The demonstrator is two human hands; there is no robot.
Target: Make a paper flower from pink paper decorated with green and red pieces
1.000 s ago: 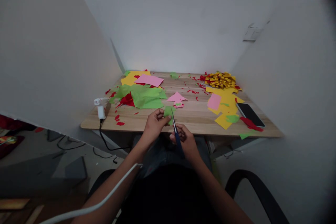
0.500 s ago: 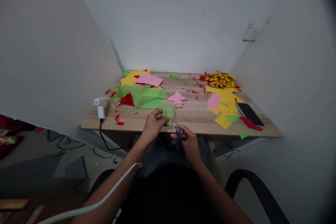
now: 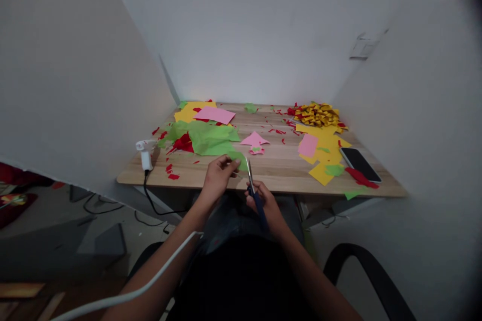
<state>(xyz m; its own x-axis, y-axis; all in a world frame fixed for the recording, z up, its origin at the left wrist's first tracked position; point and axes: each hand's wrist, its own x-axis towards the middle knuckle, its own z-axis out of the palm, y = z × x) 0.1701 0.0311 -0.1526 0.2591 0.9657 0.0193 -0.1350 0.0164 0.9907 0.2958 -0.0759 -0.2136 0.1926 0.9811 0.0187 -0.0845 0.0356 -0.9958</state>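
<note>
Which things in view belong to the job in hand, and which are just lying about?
Belonging, both held:
- small green paper piece
- blue-handled metal scissors

Apparently idle:
- rectangular phone with dark screen
- small red paper scraps
- upright white device with black cord

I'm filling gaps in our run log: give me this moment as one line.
left hand: holds green paper | right hand: holds scissors, blades by the paper's edge | on table: red scraps, phone

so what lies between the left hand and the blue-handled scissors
A small green paper piece, pinched by the left hand; the head view shows it.
</note>
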